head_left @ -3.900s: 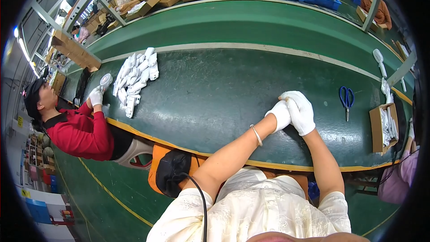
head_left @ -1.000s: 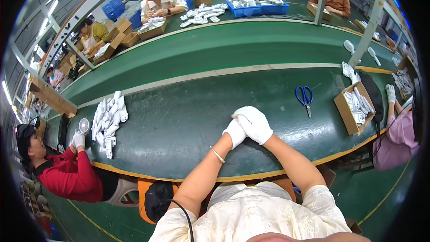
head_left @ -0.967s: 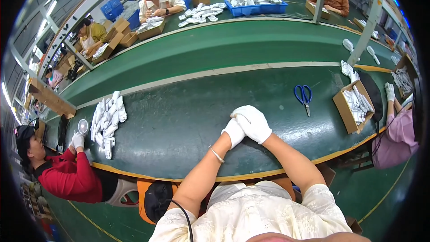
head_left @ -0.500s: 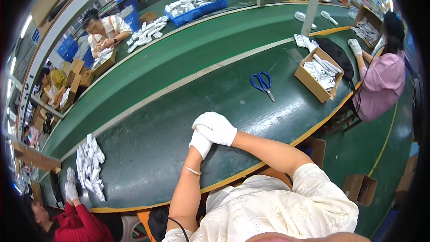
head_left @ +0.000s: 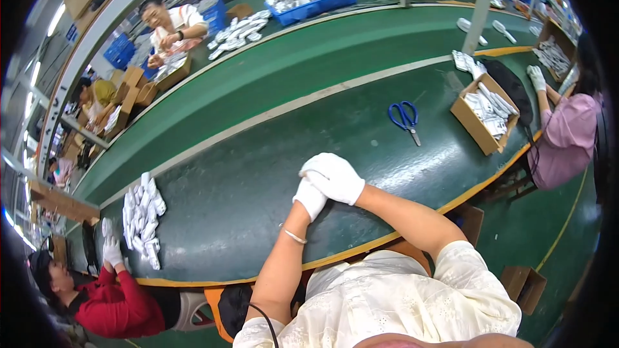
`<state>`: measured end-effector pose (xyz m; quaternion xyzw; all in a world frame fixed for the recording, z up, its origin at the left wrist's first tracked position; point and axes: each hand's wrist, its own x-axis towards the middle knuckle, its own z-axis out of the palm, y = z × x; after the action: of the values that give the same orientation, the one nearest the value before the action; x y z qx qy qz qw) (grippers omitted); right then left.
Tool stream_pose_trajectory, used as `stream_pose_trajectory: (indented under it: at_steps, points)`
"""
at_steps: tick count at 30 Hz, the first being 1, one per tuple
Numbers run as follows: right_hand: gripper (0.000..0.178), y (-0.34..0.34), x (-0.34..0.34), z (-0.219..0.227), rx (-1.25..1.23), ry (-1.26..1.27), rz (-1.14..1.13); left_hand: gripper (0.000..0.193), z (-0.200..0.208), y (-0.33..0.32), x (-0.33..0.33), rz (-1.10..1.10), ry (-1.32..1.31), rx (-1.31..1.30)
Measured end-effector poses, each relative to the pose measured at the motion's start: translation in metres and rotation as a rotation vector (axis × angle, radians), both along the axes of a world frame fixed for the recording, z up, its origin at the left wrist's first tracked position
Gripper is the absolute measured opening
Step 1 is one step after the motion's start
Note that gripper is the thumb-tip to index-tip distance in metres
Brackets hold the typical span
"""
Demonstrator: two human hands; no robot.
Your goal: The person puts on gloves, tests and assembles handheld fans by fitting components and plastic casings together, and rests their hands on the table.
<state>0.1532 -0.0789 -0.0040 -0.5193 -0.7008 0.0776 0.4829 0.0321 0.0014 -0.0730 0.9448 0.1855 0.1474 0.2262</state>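
My two hands, both in white gloves, rest clasped together above the dark green worktable (head_left: 232,193). My right hand (head_left: 336,178) lies on top, its fingers folded over my left hand (head_left: 310,198). Most of the left hand's fingers are hidden underneath. No tool or part shows in either hand. Beyond my right hand, blue-handled scissors (head_left: 405,122) lie on the table, apart from my hands. A heap of white wrapped parts (head_left: 143,216) sits on the table to the left.
At the right stands a cardboard box (head_left: 480,119) of white parts, beside a black bag (head_left: 506,84). Co-workers sit to the left in red (head_left: 119,306) and right in pink (head_left: 567,132). Across the green belt (head_left: 290,64) is a blue tray (head_left: 313,9) of white parts.
The whole view has swung a little left, so everything sits further right in the picture. My hands stay clasped in the same way. The scissors and box have not moved on the table.
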Motion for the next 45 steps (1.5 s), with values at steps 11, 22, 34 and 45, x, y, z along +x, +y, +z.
stream_pose_trajectory:
  at_steps: [11,22,34,45]
  points:
    - [0.017,-0.001,-0.005,0.003,0.019,0.051,0.037,0.032,0.007,-0.018,0.001,0.115,-0.096,0.126]
    - [0.016,-0.002,0.001,0.003,0.027,0.068,0.005,0.024,0.030,-0.020,0.005,0.119,0.125,0.088]
    - [0.017,-0.006,-0.001,0.005,0.013,0.068,0.001,0.025,0.021,-0.018,0.003,0.092,0.194,0.195]
    - [0.019,-0.005,0.000,0.006,0.010,0.040,0.024,0.019,0.007,-0.018,0.002,0.146,-0.161,0.270]
